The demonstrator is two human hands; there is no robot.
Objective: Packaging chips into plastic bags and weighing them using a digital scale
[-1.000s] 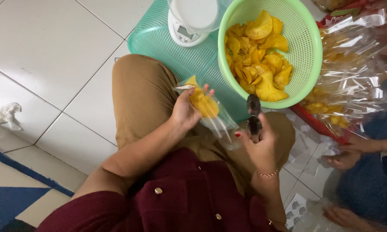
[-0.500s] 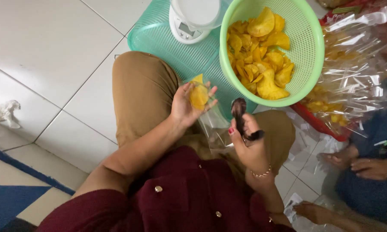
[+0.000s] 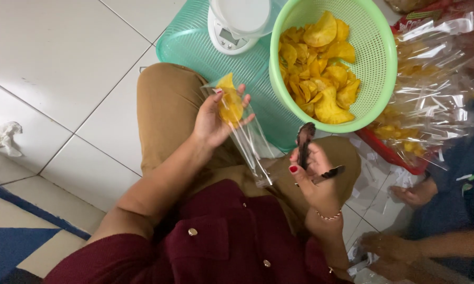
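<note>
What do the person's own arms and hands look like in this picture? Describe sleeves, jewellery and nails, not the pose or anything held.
Both forearms are bare; dark maroon sleeves are pushed up towards the elbows, matching a maroon top with small gold buttons. The left hand has no ring or bracelet in view. The right hand has red-painted nails, and a thin beaded bracelet circles its wrist.

Head camera looks steeply down, close above lap
</note>
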